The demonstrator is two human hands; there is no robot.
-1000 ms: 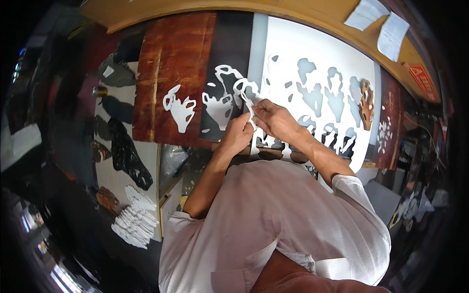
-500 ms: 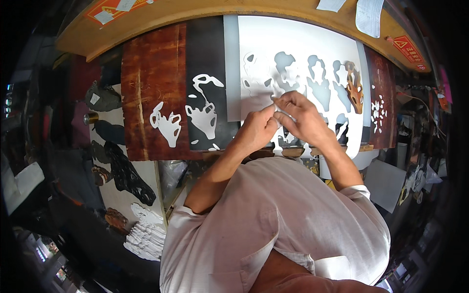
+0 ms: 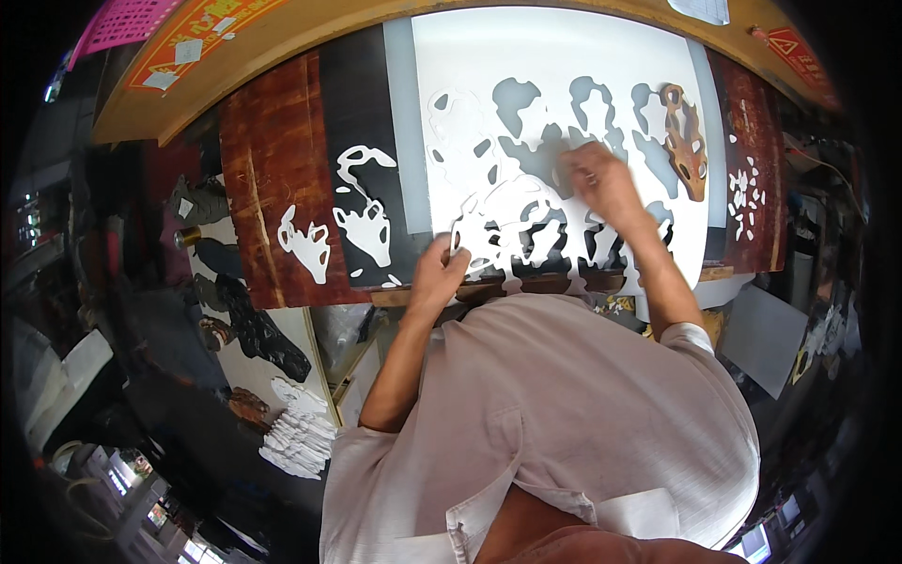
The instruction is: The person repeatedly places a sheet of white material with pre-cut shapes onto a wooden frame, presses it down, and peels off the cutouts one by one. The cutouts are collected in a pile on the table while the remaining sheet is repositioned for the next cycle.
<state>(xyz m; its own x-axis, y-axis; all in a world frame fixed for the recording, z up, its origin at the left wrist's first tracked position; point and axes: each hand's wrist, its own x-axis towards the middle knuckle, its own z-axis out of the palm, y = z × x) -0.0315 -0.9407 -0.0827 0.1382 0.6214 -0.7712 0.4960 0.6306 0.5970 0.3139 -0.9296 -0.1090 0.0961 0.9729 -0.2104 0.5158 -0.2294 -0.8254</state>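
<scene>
moved apart, left hand (image 3: 440,273) pinches a white cut-out (image 3: 477,246); right hand (image 3: 603,186) blurs, grip impossible to tell; support thin loops gently.

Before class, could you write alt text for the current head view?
A person's left hand holds a looped white cutout at the near left of a white sheet with cut openings; the right hand is over it. A brown openwork piece lies on the sheet's right; other white cutouts lie left.

A yellow beam (image 3: 235,66) spans the far side of the reddish-brown worktop (image 3: 268,150). Left of it, a pale side table (image 3: 252,367) stands in dim surroundings, with bright patches of light (image 3: 120,473) at lower left.
</scene>
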